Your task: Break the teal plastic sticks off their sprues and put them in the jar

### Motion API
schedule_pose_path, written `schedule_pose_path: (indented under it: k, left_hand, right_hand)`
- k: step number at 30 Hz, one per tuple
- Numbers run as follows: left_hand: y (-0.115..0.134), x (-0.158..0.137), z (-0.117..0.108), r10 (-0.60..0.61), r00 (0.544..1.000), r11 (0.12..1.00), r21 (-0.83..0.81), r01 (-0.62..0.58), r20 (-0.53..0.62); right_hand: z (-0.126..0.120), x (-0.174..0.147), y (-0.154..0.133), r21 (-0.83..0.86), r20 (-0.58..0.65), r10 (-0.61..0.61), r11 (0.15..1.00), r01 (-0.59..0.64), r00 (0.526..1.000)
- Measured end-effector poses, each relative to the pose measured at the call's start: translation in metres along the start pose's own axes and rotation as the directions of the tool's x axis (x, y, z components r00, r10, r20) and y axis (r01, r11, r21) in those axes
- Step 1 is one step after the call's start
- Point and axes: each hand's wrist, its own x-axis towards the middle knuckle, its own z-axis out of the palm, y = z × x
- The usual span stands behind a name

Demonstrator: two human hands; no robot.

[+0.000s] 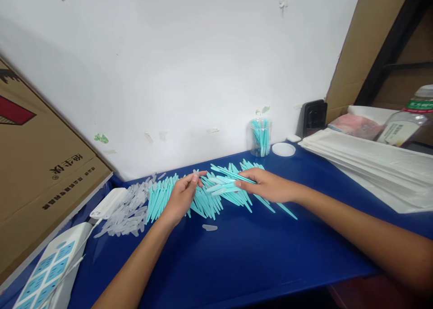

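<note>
My left hand [181, 197] is closed in a pinch, with a small translucent blade cap [195, 172] showing at the fingertips. My right hand [265, 186] grips several turquoise eyebrow razors [223, 186] in a loose bundle, their cap ends pointing left toward my other hand. Below and between both hands lie rows of more turquoise razors [206, 205] on the blue table. A pile of loose translucent caps [126, 214] is left of the rows. One single cap [209, 228] rests apart, nearer to me.
A clear cup [260, 137] of turquoise razors stands by the wall, beside a white round lid [283, 149]. White plastic bags [368, 164] are stacked at right near a bottle [406, 119]. At left are a power strip [50, 264], a white charger [110, 203] and a cardboard box [43, 173].
</note>
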Motion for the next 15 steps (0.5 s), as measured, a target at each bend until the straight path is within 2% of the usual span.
schedule_pose_path:
  k: [5, 10, 15]
  left_hand:
    - [-0.0027, 0.0034, -0.0008, 0.156, 0.985, 0.983, 0.108, -0.149, -0.066]
    - [-0.0049, 0.0032, -0.0032, 0.159, 0.981, 0.977, 0.161, -0.140, -0.112]
    - [-0.0059, 0.0024, -0.0055, 0.134, 0.986, 0.984, 0.132, -0.120, -0.104]
  right_hand:
    - [0.0004, 0.0007, 0.0004, -0.002, -0.005, -0.002, 1.000, 0.002, 1.000]
    - [0.0001, 0.0005, 0.0016, -0.010, -0.003, -0.003, 1.000, 0.003, 1.000]
    - [0.0001, 0.0006, 0.0034, -0.037, -0.015, -0.021, 0.999, 0.021, 1.000]
